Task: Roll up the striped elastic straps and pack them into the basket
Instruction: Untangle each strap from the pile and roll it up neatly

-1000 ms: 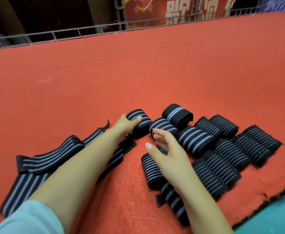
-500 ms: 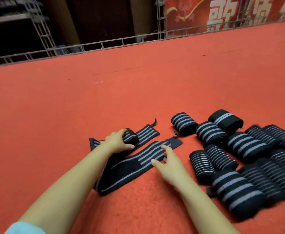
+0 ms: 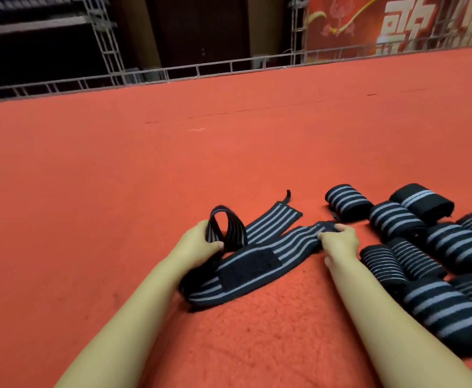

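Your left hand (image 3: 198,242) grips the unrolled striped strap's (image 3: 257,256) looped end; your right hand (image 3: 338,239) pinches its far end. Its long axis runs between your fingers, so roll from the left.

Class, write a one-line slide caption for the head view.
Both hands, left and right, grip unrolled striped straps beside rolled straps on red carpet.

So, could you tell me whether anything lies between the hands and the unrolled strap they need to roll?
Nothing does. The right hand already pinches the far end of the flat strap, and the left hand grips a looped strap beside it. No basket is in view.
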The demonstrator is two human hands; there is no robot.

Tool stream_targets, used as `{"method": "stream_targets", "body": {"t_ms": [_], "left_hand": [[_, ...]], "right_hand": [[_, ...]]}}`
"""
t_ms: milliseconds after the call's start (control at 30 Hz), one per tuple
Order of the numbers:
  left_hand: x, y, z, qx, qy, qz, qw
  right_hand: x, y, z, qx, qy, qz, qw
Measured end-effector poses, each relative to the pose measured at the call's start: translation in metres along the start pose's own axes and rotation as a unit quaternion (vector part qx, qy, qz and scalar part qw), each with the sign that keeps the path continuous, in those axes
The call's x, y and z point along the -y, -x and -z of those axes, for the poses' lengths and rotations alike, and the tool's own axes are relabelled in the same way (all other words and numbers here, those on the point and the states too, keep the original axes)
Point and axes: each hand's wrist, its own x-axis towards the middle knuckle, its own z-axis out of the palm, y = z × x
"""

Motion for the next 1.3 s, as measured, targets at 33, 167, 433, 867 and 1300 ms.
{"method": "stream_targets", "body": {"t_ms": [33, 167, 433, 867, 1300], "left_hand": [[0.001, 0.008, 0.003, -0.003, 0.021, -0.005, 1.0], [0.003, 0.034, 0.01, -0.001, 0.07, -0.045, 0.997], [0.002, 0.077, 0.012, -0.043, 0.008, -0.169, 0.985], [0.017, 0.124, -0.019, -0.113, 0.073, -0.184, 0.974], [0.009, 0.036, -0.028, -0.007, 0.035, 0.099, 0.994]], "right_hand": [[0.006, 0.003, 0.0, -0.006, -0.008, -0.004, 1.0], [0.024, 0.028, -0.005, 0.036, -0.036, 0.049, 0.997], [0.062, 0.106, -0.004, 0.281, -0.151, 0.142, 0.937], [0.046, 0.137, 0.042, 0.39, -0.05, 0.159, 0.906], [0.046, 0.147, 0.052, 0.354, -0.082, 0.135, 0.922]]}}
